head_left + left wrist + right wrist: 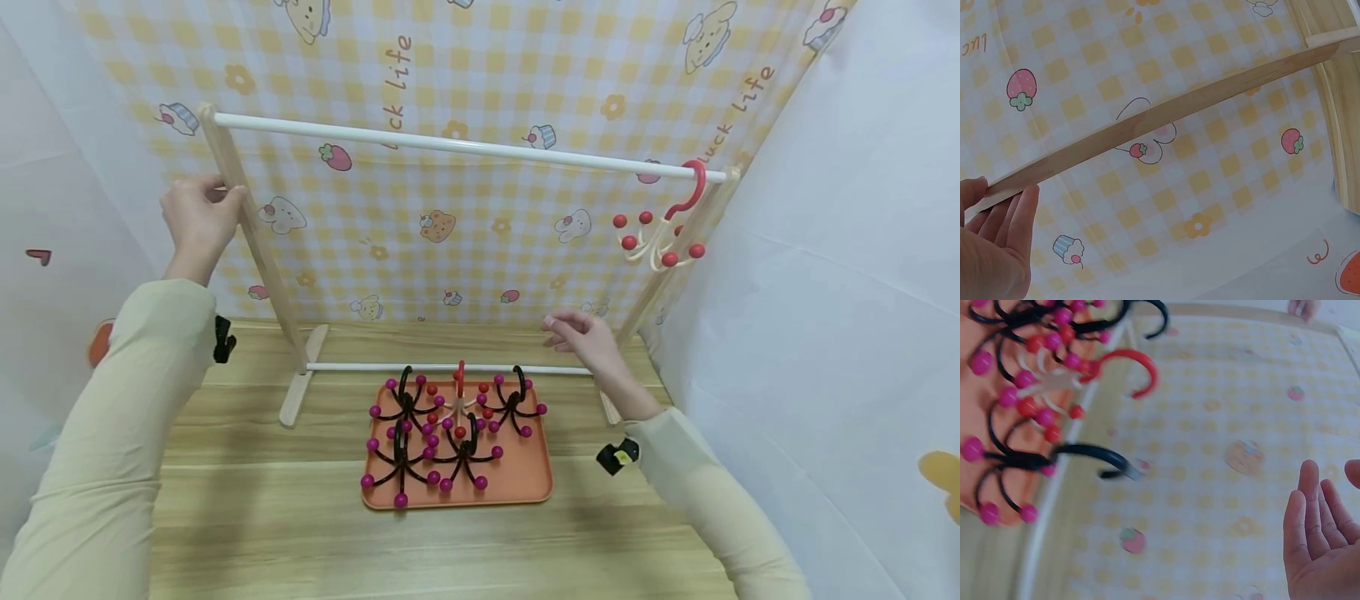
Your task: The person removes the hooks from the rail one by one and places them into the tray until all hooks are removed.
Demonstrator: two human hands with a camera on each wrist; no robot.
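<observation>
My left hand [198,218] pinches the left wooden post [261,250] of a rack near its top; the left wrist view shows the thumb and fingers on either side of the post [1141,125]. Nothing is in my right hand [592,343], held in the air right of the tray with fingers loosely extended [1322,544]. On the orange tray [531,485] lie several black multi-arm hook hangers [467,450] with magenta balls, and among them a cream one with a red hook [461,379]. A similar cream hanger [660,240] hangs by its red hook at the right end of the white top rod [450,143].
Behind the tray runs the rack's lower white rod [352,367], between wooden feet [296,398] on the wood-grain table [300,517]. A yellow checked cloth [465,267] covers the back. White sheeting [840,292] closes off the right side.
</observation>
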